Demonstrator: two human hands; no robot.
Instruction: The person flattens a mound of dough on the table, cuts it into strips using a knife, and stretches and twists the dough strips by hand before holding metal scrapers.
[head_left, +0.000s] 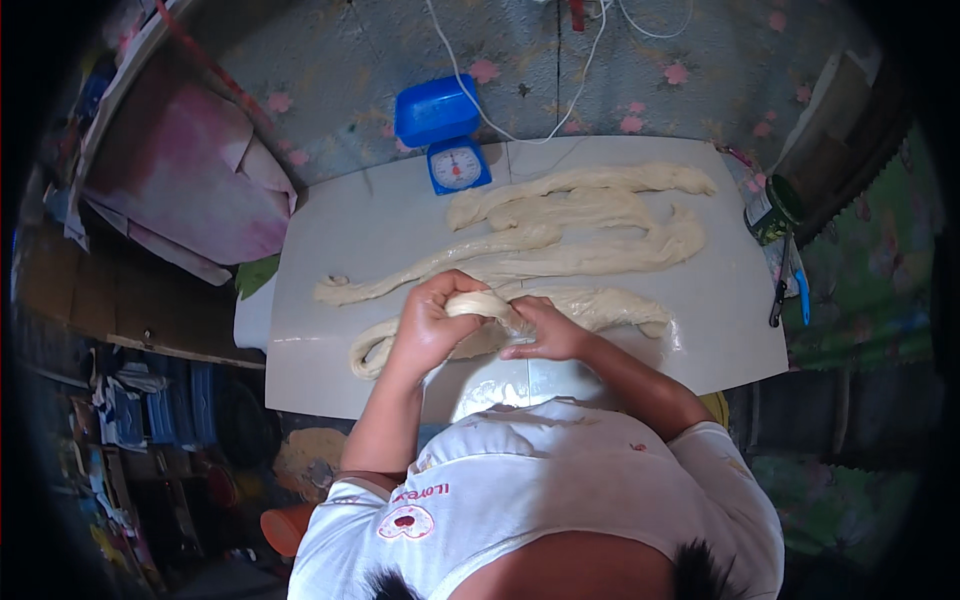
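Note:
Long, shiny ropes of pale dough lie across the white table in front of me. The nearest dough rope (605,306) passes under both of my hands, and its left end curls into a loop. My left hand (437,318) grips a raised fold of this rope, with the fingers over it and the thumb below. My right hand (543,328) is closed on the same rope just to the right; its fingertips are partly hidden by the dough. Beyond my hands, a middle dough strip (590,257) and a far dough strip (580,180) stretch out sideways, partly touching each other.
A blue dial scale (458,168) with a blue pan (436,110) stands at the table's back, by the wall. A white cable (540,140) hangs behind it. At the right edge are a dark green tin (772,212), a black-handled tool (780,295) and a blue-handled tool (802,297).

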